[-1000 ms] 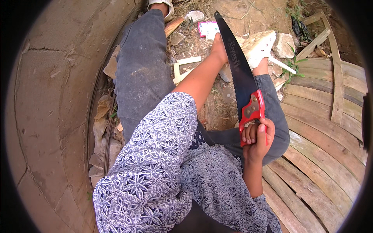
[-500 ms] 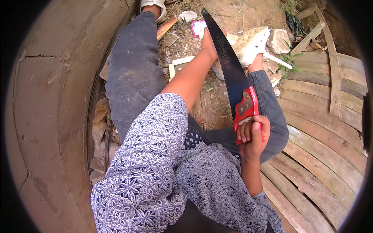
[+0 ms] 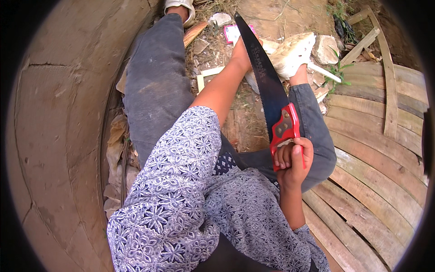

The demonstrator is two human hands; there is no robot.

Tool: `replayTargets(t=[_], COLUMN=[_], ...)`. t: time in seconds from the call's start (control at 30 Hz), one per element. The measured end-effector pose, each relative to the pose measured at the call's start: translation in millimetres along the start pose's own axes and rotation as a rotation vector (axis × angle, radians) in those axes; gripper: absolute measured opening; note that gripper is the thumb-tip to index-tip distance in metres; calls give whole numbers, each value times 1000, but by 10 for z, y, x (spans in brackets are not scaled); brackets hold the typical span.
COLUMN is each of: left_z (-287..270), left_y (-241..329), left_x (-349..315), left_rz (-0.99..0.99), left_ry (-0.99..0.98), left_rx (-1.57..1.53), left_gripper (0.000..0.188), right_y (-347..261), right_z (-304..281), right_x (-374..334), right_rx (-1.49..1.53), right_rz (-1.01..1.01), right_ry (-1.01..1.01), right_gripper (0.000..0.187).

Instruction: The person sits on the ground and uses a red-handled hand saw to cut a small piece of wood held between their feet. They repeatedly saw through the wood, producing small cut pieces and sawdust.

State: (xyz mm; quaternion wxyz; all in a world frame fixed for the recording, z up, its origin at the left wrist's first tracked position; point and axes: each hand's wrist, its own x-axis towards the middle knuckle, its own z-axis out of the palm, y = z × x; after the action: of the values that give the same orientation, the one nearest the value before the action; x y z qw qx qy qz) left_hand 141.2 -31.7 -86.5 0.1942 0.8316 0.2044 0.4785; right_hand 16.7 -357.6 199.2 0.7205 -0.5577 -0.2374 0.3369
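My right hand (image 3: 293, 158) is wrapped round the red handle of a hand saw (image 3: 267, 75). The dark blade points up and away, slanting to the left, its toothed edge on the left side. My left arm stretches forward between my legs, and my left hand (image 3: 241, 53) is low near the ground, partly behind the blade. Its fingers are mostly hidden, so I cannot tell what they touch. Close to it lies a pink-and-white packet (image 3: 231, 33).
Curved wooden planks (image 3: 376, 149) spread along the right. A brown cracked wall (image 3: 68, 113) rises on the left. Stones (image 3: 325, 48), a pale L-shaped strip (image 3: 209, 72), a white stick (image 3: 324, 71) and a wood piece (image 3: 195, 33) lie around my feet.
The saw and my right hand have shifted slightly to the left, the grip unchanged. My left hand has moved a little to the left behind the blade.
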Motion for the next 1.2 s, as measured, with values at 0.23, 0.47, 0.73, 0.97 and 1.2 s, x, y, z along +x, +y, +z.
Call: replayTargets(t=[0.23, 0.47, 0.73, 0.97, 1.2], left_z=[-254, -679, -664, -526, -964], left_y=[322, 619, 554, 394, 749], left_x=[172, 303, 305, 329, 402], left_rz=[0, -24, 78, -246, -90], left_ry=[-503, -429, -418, -683, -768], left_rx=[499, 478, 399, 169, 488], left_gripper=[28, 32, 24, 22, 28], right_y=[15, 47, -58, -306, -441], right_z=[-10, 22, 80, 146, 78], right_x=[-3, -10, -145, -203, -251], right_rx=[8, 30, 34, -21, -61], right_rz=[-2, -2, -6, -174, -247], right_ry=[-11, -43, -46, -90, 23], right_gripper=[15, 17, 16, 16, 15])
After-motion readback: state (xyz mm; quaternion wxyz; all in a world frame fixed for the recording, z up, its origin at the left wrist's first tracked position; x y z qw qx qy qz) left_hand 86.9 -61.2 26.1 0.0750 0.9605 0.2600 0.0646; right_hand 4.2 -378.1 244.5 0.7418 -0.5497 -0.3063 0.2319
